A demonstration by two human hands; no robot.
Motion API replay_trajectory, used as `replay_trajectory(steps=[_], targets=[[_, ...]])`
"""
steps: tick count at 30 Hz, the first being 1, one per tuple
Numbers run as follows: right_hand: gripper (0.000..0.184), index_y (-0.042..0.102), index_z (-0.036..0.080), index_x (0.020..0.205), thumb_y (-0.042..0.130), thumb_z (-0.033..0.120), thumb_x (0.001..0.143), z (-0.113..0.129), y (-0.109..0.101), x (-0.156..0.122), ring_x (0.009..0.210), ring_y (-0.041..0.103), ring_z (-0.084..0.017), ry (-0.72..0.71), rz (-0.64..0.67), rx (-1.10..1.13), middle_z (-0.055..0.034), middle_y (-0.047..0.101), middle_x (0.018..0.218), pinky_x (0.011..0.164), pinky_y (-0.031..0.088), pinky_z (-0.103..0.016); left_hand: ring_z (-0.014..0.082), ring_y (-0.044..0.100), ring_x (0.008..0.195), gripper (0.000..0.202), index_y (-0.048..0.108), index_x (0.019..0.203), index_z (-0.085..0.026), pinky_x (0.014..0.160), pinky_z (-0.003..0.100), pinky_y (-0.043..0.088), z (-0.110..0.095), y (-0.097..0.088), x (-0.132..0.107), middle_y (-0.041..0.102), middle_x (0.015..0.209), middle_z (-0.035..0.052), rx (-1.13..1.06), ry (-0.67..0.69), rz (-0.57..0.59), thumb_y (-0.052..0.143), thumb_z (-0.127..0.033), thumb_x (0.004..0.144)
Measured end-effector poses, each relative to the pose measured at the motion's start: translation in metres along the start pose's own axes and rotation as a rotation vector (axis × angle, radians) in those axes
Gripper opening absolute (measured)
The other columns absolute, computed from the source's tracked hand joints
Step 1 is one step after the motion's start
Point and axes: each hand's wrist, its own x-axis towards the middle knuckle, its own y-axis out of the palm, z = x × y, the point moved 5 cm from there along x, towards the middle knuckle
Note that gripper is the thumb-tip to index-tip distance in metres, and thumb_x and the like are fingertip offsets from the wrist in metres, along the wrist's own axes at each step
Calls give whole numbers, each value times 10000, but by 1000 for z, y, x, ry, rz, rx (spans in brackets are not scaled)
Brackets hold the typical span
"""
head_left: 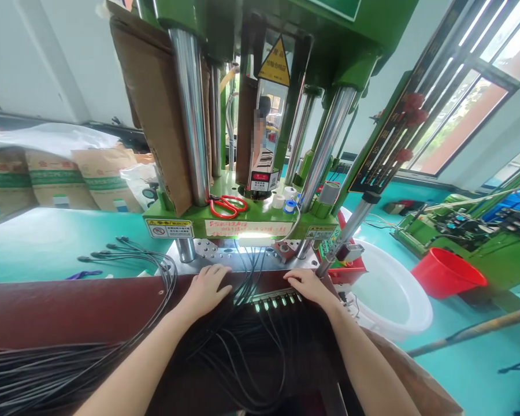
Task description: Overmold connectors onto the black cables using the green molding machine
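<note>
Triangle point(275, 65): 检验合格证 | black strip point(378, 143): 公司 | white strip point(225, 227): unreadable

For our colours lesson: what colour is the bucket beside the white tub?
The bucket is red; the head view shows it best.

The brown surface point(69, 312) is carrying long black cables point(39, 370), spreading across its left side. Red scissors point(227, 207) are resting on the green ledge point(260, 214).
</note>
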Motion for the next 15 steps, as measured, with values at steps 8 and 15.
replay_trajectory(steps=[8, 15], targets=[[246, 698, 207, 842, 470, 164, 762, 3, -3, 5, 802, 636, -177, -17, 48, -31, -22, 708, 855, 771, 474, -307, 281, 383, 1189, 380, 544, 1157, -231, 921, 441, 353, -5, -2, -3, 479, 1282, 86, 138, 54, 55, 476, -302, 790], [280, 608, 183, 1025, 432, 152, 808, 27, -22, 73, 1064, 506, -221, -48, -163, -99, -80, 599, 1104, 939, 377, -387, 281, 390, 1166, 375, 551, 1147, -232, 902, 436, 357, -9, -5, -2, 485, 1270, 86, 161, 51, 45, 478, -307, 788]])
